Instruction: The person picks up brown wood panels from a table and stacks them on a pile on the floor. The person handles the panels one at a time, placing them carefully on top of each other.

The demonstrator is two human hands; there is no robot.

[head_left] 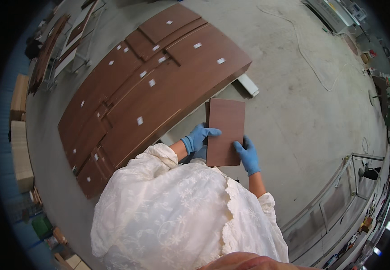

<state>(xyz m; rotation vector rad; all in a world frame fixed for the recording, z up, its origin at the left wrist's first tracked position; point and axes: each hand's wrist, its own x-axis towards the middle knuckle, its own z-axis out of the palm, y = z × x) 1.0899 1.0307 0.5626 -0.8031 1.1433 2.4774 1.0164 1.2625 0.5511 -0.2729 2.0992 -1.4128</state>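
Observation:
Between my two blue-gloved hands is a small rectangular brown wood-look panel, held in front of my body. My left hand grips its left edge, the thumb lying across the top face. On the opposite edge my right hand has its thumb on the face and its other fingers at the side and mostly hidden beneath. A second brown edge peeks out at the panel's upper left, so there may be more than one board in the grip. Just left of it lies a large stack of brown panels bearing small white labels.
A white beam end juts from under the stack. A metal frame stands at the right. At upper left a rack holds boards. A cable runs over the grey floor, and cartons line the left wall.

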